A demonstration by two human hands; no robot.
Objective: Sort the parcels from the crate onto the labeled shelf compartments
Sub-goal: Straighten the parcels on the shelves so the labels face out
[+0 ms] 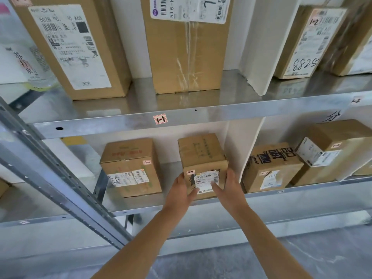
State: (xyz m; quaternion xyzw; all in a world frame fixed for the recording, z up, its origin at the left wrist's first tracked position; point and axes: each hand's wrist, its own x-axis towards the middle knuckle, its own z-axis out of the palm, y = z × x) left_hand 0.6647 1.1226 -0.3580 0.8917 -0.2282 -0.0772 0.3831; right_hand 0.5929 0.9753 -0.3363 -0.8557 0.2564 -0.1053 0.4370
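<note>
A small brown cardboard parcel [202, 158] with a white shipping label and a small pink tag stands on the lower metal shelf [153, 205], in the compartment under the pink "1-1" label [160, 119]. My left hand [182, 190] holds its left front corner, thumb on the front face. My right hand [226, 186] holds its right side, thumb across the white label. The crate is out of view.
Another brown box [131, 167] sits just left of the parcel. A white divider [244, 150] stands to its right, with more boxes [271, 168] beyond. The upper shelf carries tall boxes [187, 47]. A slanted metal upright [60, 184] crosses at the left.
</note>
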